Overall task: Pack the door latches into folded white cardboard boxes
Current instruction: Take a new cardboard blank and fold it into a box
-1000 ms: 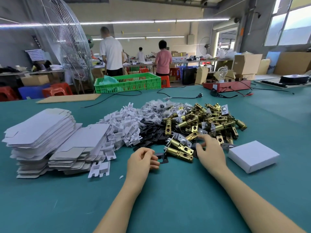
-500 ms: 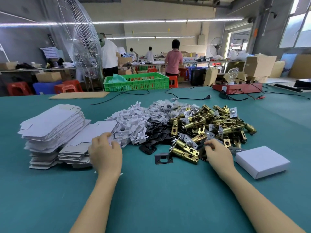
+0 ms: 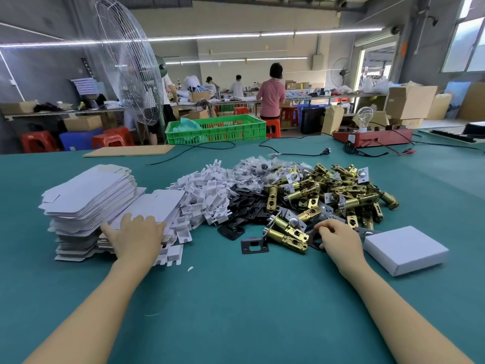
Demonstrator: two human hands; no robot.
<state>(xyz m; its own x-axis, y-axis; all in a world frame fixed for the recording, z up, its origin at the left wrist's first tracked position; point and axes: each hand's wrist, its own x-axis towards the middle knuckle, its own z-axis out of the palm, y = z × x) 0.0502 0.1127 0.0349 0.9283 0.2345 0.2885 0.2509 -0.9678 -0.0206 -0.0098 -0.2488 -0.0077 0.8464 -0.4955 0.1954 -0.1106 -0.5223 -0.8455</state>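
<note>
We see the left hand [image 3: 136, 236] laid flat, grip wide, on the flat white box blanks [image 3: 86, 195] at near left. Right hand [image 3: 338, 236] curls on a black plate [image 3: 315, 239] beside the brass latches [image 3: 328, 195]; grip unclear. Folded white box [image 3: 405, 249] near right. Green table [image 3: 236, 298], workshop, green crate [image 3: 217, 128] far.

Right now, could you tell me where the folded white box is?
The folded white box lies on the green table at the right, just right of the right hand and in front of the latch pile.
</note>
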